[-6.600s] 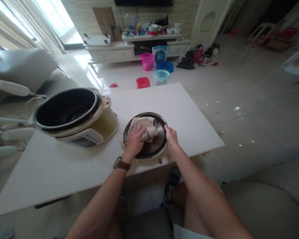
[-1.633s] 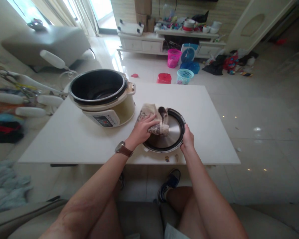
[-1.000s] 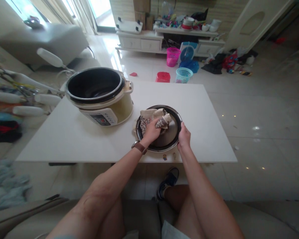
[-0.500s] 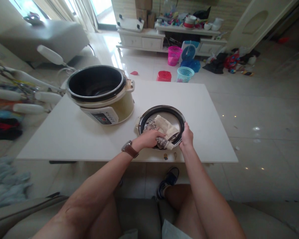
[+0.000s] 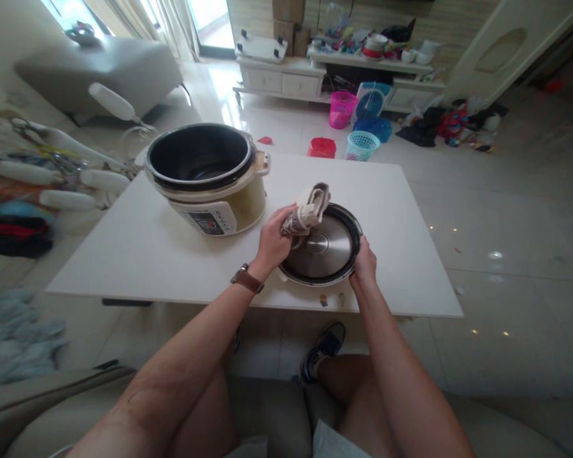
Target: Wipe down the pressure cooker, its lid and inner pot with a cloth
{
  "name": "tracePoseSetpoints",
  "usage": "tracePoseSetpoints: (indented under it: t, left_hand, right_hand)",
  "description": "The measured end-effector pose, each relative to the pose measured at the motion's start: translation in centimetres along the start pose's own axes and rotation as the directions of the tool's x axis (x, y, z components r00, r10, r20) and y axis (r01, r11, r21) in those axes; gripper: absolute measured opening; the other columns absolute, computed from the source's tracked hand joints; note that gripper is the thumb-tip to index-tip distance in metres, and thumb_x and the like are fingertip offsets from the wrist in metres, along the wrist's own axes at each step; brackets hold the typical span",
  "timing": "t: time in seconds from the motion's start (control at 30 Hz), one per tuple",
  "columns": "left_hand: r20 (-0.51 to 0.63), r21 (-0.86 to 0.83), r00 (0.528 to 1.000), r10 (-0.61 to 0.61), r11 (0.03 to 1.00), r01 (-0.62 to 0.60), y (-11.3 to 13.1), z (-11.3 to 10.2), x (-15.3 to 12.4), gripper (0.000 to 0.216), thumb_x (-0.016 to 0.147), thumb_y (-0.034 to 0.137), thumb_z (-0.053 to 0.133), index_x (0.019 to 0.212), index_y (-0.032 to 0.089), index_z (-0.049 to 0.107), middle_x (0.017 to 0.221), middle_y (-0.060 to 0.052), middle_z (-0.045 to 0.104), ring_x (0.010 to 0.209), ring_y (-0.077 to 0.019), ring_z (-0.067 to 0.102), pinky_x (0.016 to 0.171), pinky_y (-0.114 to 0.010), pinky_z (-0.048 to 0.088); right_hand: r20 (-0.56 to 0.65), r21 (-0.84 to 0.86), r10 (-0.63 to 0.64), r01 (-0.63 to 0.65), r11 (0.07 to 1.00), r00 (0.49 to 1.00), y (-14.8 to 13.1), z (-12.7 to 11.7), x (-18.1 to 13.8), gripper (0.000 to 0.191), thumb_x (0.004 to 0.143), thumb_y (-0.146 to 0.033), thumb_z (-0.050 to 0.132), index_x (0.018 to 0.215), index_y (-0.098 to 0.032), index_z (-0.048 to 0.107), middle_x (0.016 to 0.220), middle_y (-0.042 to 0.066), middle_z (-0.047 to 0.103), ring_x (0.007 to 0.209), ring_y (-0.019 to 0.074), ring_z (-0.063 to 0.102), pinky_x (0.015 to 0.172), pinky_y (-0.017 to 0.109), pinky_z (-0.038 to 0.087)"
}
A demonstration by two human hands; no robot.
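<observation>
A bunched patterned cloth (image 5: 308, 216) is gripped in my left hand (image 5: 273, 240), over the left part of a round pressure cooker lid (image 5: 334, 245). The lid shows its metal inner face with a black sealing ring around it. My right hand (image 5: 364, 262) grips the lid's right rim, its fingers partly hidden beneath. To the left stands the cream electric pressure cooker (image 5: 214, 216), uncovered, with a dark inner pot (image 5: 198, 156) and a control panel on its front.
The white table (image 5: 172, 270) carries all of this. Two small objects, one a dark charm (image 5: 323, 300), lie near its front edge. White-handled metalwork (image 5: 100, 181) stands close by the left side. Baskets, including a pink basket (image 5: 342, 109), stand on the floor beyond.
My left hand has lifted the cloth off the lid's middle, up and toward the far left rim, baring the metal centre. My right hand still grips the rim. The view has shifted slightly.
</observation>
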State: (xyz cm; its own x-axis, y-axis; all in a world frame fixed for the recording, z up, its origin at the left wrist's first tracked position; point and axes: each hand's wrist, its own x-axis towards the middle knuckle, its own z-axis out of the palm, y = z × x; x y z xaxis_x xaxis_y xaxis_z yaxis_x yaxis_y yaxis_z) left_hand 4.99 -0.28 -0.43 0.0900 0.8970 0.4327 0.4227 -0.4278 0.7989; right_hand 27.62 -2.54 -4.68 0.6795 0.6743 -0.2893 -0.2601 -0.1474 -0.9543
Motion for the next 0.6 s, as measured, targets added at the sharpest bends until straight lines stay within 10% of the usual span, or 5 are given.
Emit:
tracePoseSetpoints:
  t: [0.27,0.6]
  left_hand:
    - [0.428,0.359,0.897,-0.109,0.931,-0.058,-1.8,1.8,-1.1,0.075,0.075,-0.005,0.053,0.142,0.024,0.071,0.156,-0.008,0.064,0.156,-0.0362,0.046,0.132,-0.06,0.032]
    - [0.453,0.361,0.88,-0.14,0.932,-0.038,-2.4,3.5,-1.3,0.065,0.086,0.002,0.053,0.145,0.025,0.069,0.152,-0.009,0.067,0.15,-0.0348,0.054,0.13,-0.054,0.038]
  right_hand:
    - [0.035,0.061,0.047,-0.049,0.997,0.998,0.0,0.3,0.1,0.033,0.091,-0.047,0.069,0.096,-0.016,0.078,0.092,0.002,0.081,0.093,0.0188,0.075,0.078,0.026,0.063]
    - [0.034,0.088,0.068,-0.071,0.994,0.997,0.2,0.3,0.2,0.031,0.09,-0.045,0.071,0.095,-0.015,0.078,0.091,0.002,0.081,0.091,0.0176,0.074,0.076,0.025,0.062]
